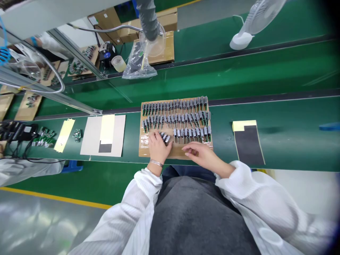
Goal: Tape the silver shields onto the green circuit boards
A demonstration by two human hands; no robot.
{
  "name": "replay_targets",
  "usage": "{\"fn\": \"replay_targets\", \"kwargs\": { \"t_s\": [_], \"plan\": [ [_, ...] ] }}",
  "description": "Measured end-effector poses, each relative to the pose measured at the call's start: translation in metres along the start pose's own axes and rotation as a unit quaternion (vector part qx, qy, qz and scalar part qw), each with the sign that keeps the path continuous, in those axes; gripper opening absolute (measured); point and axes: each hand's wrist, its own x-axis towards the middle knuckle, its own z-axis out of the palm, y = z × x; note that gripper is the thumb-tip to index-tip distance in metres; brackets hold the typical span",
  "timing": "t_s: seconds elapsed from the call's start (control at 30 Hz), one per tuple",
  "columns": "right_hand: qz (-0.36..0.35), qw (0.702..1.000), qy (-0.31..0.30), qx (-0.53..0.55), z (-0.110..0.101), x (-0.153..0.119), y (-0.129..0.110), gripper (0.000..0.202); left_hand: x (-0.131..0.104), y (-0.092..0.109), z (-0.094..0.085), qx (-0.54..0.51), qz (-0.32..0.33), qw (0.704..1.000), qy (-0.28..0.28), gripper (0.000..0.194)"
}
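A cardboard sheet point(145, 151) lies on the green bench before me, bearing three rows of small upright circuit boards point(175, 105) with grey parts. My left hand point(159, 147) rests at the left end of the nearest row. Its fingers curl round a few circuit boards point(165, 137), which lean between thumb and fingertips. Over the sheet's near edge, my right hand point(198, 152) hovers just below the right part of that row point(191, 134). Its fingers are partly bent and apart, and I see nothing in them.
Left of the sheet lies a grey board point(89, 136) with a yellow and black card. Farther left are a yellow strip point(64, 134) and loose circuit boards point(77, 135). A black sheet point(249, 145) lies right. A fume hose point(150, 21) hangs ahead; a fan point(252, 24) stands beyond.
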Motion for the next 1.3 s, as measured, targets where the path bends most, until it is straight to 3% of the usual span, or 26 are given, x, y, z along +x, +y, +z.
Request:
{"fn": "replay_targets", "kwargs": {
  "t_s": [0.5,0.73,0.97,1.3],
  "plan": [
    [0.021,0.999,0.024,0.008,-0.007,-0.016,0.006,0.019,0.006,0.001,0.0,-0.025,-0.014,1.0,0.0,0.063],
    [0.019,0.999,0.026,0.014,-0.001,-0.019,0.01,0.024,0.005,0.008,0.007,-0.053,-0.048,0.997,-0.001,0.077],
    [0.021,0.999,0.029,0.011,-0.003,-0.022,0.013,0.024,-0.001,0.011,0.013,-0.091,-0.043,0.995,-0.007,0.069],
    [0.015,0.998,0.055,-0.016,-0.008,-0.025,0.016,0.019,0.001,-0.012,0.0,-0.097,0.017,0.995,0.005,0.063]
  ]
}}
